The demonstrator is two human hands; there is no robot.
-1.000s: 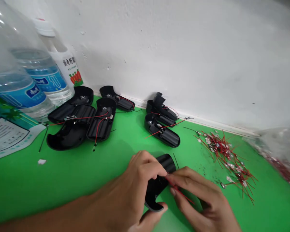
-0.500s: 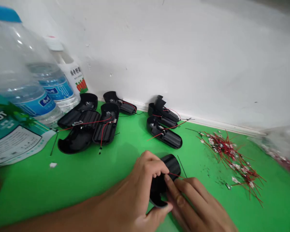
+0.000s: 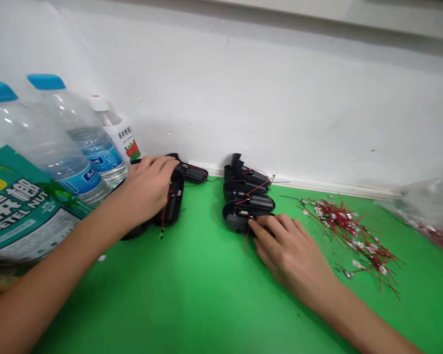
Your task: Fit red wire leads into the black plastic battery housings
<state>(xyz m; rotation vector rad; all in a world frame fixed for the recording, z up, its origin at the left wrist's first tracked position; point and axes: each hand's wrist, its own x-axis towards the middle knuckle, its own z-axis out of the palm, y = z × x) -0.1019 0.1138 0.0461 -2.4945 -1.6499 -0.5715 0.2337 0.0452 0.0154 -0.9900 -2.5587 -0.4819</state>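
At the left group, my left hand (image 3: 149, 184) reaches over the black plastic housings, its fingers bent down together onto one of them; its thumb and the part gripped are mostly hidden. Just right of it, a black plastic housing (image 3: 174, 204) with a red wire shows its open inside. My right hand (image 3: 286, 250) has its fingers closed on the right end of another black plastic housing (image 3: 236, 219), the nearest in the right row. From that one a thin red wire (image 3: 246, 241) hangs toward me. Several similar housings (image 3: 254, 200) lie behind it against the wall.
On the right lies a pile of red wires with small metal contacts (image 3: 343, 219), beside a clear plastic bag (image 3: 428, 216). Water bottles (image 3: 74, 172) and a green printed packet (image 3: 33, 211) stand at the left. A white wall (image 3: 280, 98) bounds the green tabletop (image 3: 192, 295).
My hands have moved apart. The housing they held together now lies at the front of the right row under my right hand. My left hand has gone to the left group.
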